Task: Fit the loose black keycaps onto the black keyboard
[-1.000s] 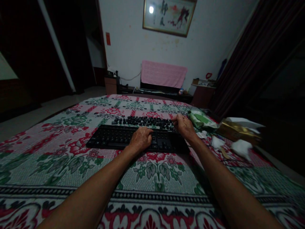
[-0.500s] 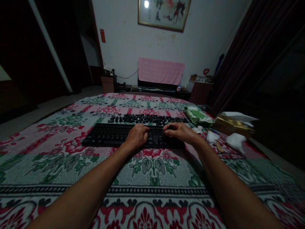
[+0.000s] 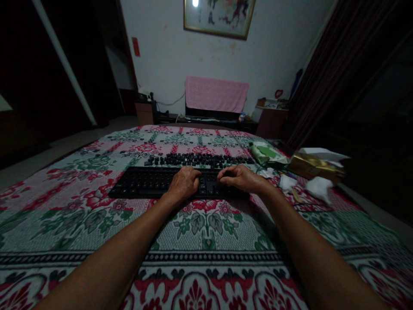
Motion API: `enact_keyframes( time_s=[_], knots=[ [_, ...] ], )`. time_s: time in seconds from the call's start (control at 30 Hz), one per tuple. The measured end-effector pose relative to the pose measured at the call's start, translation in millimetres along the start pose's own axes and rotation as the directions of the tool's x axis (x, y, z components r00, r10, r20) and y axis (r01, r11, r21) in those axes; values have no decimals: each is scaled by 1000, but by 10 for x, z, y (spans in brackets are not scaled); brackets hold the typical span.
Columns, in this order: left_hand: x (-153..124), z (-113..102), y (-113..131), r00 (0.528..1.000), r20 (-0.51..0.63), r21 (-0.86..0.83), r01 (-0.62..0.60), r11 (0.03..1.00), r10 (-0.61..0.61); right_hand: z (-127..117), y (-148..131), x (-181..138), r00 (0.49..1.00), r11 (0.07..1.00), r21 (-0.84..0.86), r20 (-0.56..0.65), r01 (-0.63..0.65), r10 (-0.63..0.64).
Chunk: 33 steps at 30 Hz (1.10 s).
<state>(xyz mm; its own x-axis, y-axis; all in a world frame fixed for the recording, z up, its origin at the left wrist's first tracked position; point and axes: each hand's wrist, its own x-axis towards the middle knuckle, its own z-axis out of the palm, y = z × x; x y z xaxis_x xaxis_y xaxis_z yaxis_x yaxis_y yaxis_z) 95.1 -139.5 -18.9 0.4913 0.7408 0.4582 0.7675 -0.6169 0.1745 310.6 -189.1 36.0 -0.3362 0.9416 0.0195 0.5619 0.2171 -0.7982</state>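
A black keyboard (image 3: 142, 183) lies flat on the patterned bedspread, and much of its left part shows small studs without keycaps. My left hand (image 3: 184, 183) rests on the keyboard's middle with its fingers curled over it. Over the keyboard's right part is my right hand (image 3: 240, 177), thumb and forefinger brought together in a pinch. Whatever sits between those fingertips is too dark and small to make out. Behind the keyboard, loose black keycaps (image 3: 200, 159) are spread in a long band.
Right of the keyboard lie a green tissue pack (image 3: 267, 154), a gold tissue box (image 3: 311, 165) and crumpled white tissues (image 3: 318, 188). The floral bedspread (image 3: 206, 232) covers the whole surface. Beyond it, a pink towel (image 3: 217, 94) hangs over a dark screen.
My right hand has moved slightly left and lower over the keyboard. My left hand keeps its place on it. The whole view has shifted a little.
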Motion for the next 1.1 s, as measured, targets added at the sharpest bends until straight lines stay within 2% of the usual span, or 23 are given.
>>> enact_keyframes(
  time_s=[0.1,0.33,0.73,0.9,1.1],
  knots=[
    [0,1,1,1000,6,0,8,1000,-8,10,10,18,998,996,-60,18,60,-59],
    [1,1,4,1000,5,10,11,1000,-11,80,14,89,994,965,-237,7,107,-109],
    [3,-15,19,999,32,26,16,1000,-16,133,-161,54,993,933,-343,17,112,-114],
    [-5,-8,14,1000,10,21,6,1000,-6,108,-162,48,993,942,-315,49,119,-109],
    [-2,4,3,1000,18,20,7,1000,-7,50,51,75,994,984,-138,18,112,-110]
  ],
)
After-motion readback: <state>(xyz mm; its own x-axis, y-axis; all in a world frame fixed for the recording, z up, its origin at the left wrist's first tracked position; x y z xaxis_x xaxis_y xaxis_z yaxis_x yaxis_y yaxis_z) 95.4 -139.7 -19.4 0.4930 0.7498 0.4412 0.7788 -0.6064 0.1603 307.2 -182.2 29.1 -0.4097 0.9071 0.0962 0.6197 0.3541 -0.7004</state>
